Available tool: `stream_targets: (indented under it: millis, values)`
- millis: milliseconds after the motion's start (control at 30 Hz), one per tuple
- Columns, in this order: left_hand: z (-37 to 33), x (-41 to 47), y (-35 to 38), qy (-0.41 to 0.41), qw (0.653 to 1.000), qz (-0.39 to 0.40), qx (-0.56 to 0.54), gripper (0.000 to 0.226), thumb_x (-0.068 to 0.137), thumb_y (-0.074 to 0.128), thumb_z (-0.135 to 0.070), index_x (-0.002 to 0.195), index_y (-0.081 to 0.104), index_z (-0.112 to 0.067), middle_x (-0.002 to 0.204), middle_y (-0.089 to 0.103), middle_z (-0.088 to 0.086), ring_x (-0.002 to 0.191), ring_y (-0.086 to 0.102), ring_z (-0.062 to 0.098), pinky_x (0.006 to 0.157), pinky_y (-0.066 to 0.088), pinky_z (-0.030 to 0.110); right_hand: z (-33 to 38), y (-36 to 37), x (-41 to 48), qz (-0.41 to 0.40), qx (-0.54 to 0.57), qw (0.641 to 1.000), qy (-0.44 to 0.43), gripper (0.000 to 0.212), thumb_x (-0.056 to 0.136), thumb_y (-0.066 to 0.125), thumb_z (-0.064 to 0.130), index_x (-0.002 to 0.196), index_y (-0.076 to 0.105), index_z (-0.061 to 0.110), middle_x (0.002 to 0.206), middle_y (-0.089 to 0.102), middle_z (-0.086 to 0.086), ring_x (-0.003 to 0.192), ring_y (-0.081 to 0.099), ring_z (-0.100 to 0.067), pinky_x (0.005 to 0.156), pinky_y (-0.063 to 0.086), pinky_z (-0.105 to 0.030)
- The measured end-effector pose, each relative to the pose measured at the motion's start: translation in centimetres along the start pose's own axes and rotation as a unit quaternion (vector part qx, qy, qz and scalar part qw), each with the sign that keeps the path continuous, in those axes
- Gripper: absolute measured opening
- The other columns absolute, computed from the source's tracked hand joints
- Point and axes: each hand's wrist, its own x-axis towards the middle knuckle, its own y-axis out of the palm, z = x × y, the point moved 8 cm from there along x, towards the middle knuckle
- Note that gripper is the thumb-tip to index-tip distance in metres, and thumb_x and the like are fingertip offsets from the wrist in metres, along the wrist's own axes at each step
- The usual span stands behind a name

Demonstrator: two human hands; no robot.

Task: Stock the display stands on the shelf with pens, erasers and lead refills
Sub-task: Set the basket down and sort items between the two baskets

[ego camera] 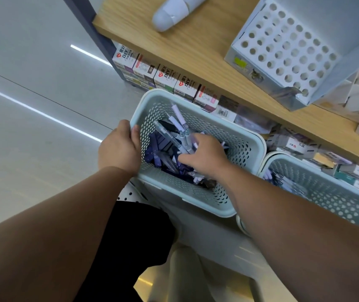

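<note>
- The wooden shelf (196, 51) runs past the far side of the basket and above it.
- The display stand (287, 51), a pale box with rows of round holes, sits on the shelf up and to the right of the basket. The holes in view look unfilled.
- The basket (196, 205), light blue and perforated, holds the supply.
- The left hand (118, 147) grips the basket's left rim with the thumb hooked over the wall, steadying it.
- The right hand (204, 155) is down in the middle of the basket with its fingers bent into the heap. I cannot tell whether they have closed on anything.
- The pens (174, 136) lie crossed inside the basket, several pointing toward its far-left corner.
- I judge the step to be gathering pens. The next move calls for a firm hold on a few, a lift clear of the basket's rim, then a carry up and right to the stand's holes.
</note>
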Motion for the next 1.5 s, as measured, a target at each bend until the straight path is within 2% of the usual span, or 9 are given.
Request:
stream_targets:
  millis: [300, 500, 600, 733, 900, 1000, 1200, 1367, 1500]
  values:
    - [-0.2, 0.1, -0.1, 0.003, 1.0, 0.015, -0.001, 0.03, 0.105, 0.032, -0.037, 0.091, 0.042, -0.012, 0.076, 0.05, 0.013, 0.07, 0.046, 0.034, 0.062, 0.034, 0.04, 1.3, -5.3, -4.5, -0.036, 0.218, 0.975, -0.014, 0.013, 0.082, 0.073, 0.011, 0.092, 0.066, 0.008, 0.073, 0.064, -0.008, 0.064, 0.063, -0.021, 0.062, 0.056, -0.038]
    - [-5.0, -0.9, -2.3, 0.162, 0.98, -0.063, 0.094, 0.04, 0.095, 0.052, -0.036, 0.126, 0.052, -0.01, 0.12, 0.054, 0.019, 0.103, 0.051, 0.04, 0.086, 0.04, 0.048, -1.3, -10.6, -8.4, -0.082, 0.257, 0.963, -0.017, 0.016, 0.078, 0.062, 0.001, 0.068, 0.058, 0.011, 0.057, 0.06, -0.003, 0.062, 0.059, -0.019, 0.071, 0.054, -0.042]
    - [-9.5, -1.8, -0.1, 0.22, 0.97, 0.045, 0.087, 0.043, 0.094, 0.051, -0.042, 0.119, 0.057, -0.008, 0.111, 0.059, 0.019, 0.1, 0.055, 0.038, 0.084, 0.046, 0.046, -4.4, -12.3, -10.8, -0.058, 0.261, 0.963, 0.007, 0.014, 0.074, 0.061, 0.004, 0.064, 0.055, 0.012, 0.057, 0.056, -0.009, 0.06, 0.054, -0.023, 0.07, 0.049, -0.045]
    - [-10.9, -3.9, 7.0, 0.052, 0.946, 0.317, 0.04, 0.036, 0.093, 0.06, -0.047, 0.097, 0.054, -0.013, 0.103, 0.06, 0.022, 0.081, 0.053, 0.031, 0.072, 0.041, 0.037, -8.8, -13.9, -14.0, -0.027, 0.315, 0.948, 0.035, 0.01, 0.065, 0.06, 0.003, 0.064, 0.052, 0.008, 0.059, 0.048, -0.013, 0.058, 0.048, -0.023, 0.066, 0.049, -0.041]
    - [-12.0, -5.8, 11.5, 0.032, 0.915, 0.399, 0.038, 0.092, 0.081, 0.074, -0.058, 0.149, 0.039, -0.008, 0.146, 0.049, 0.014, 0.129, 0.05, 0.035, 0.1, 0.044, 0.041, -16.6, -13.6, -16.7, 0.037, 0.273, 0.952, 0.135, 0.017, 0.054, 0.073, 0.013, 0.065, 0.06, 0.018, 0.068, 0.058, -0.001, 0.077, 0.054, -0.024, 0.081, 0.051, -0.045]
    - [-12.1, -5.3, 12.0, 0.039, 0.917, 0.393, 0.059, 0.093, 0.076, 0.08, -0.052, 0.147, 0.042, -0.006, 0.144, 0.053, 0.016, 0.119, 0.057, 0.03, 0.094, 0.045, 0.036, -21.4, -12.2, -17.8, 0.036, 0.296, 0.932, 0.204, 0.018, 0.051, 0.075, 0.016, 0.064, 0.063, 0.019, 0.071, 0.059, -0.003, 0.078, 0.056, -0.024, 0.078, 0.049, -0.042]
    - [-11.6, -5.4, 11.2, -0.017, 0.916, 0.396, -0.061, 0.054, 0.07, 0.089, -0.022, 0.112, 0.055, -0.017, 0.092, 0.065, 0.017, 0.075, 0.061, 0.023, 0.073, 0.053, 0.046, -26.4, -10.4, -16.9, 0.059, 0.115, 0.952, 0.276, 0.016, 0.083, 0.067, 0.02, 0.09, 0.057, 0.01, 0.074, 0.064, -0.009, 0.063, 0.054, -0.022, 0.058, 0.042, -0.029]
    - [-10.5, -5.3, 11.7, -0.024, 0.943, 0.326, -0.059, 0.065, 0.083, 0.08, -0.016, 0.142, 0.053, -0.017, 0.12, 0.066, 0.008, 0.1, 0.062, 0.027, 0.081, 0.048, 0.036, -28.1, -9.3, -14.3, 0.036, -0.007, 0.958, 0.284, 0.056, 0.095, 0.059, 0.033, 0.147, 0.043, 0.021, 0.119, 0.064, -0.015, 0.088, 0.06, -0.027, 0.07, 0.044, -0.029]
    - [-10.6, -5.2, 11.8, -0.052, 0.951, 0.291, -0.089, 0.063, 0.083, 0.081, -0.021, 0.14, 0.056, -0.015, 0.123, 0.066, 0.006, 0.099, 0.063, 0.025, 0.078, 0.047, 0.032, -28.4, -9.8, -13.7, 0.006, -0.148, 0.941, 0.304, 0.067, 0.088, 0.064, 0.05, 0.14, 0.047, 0.011, 0.137, 0.053, -0.017, 0.111, 0.058, -0.036, 0.088, 0.053, -0.041]
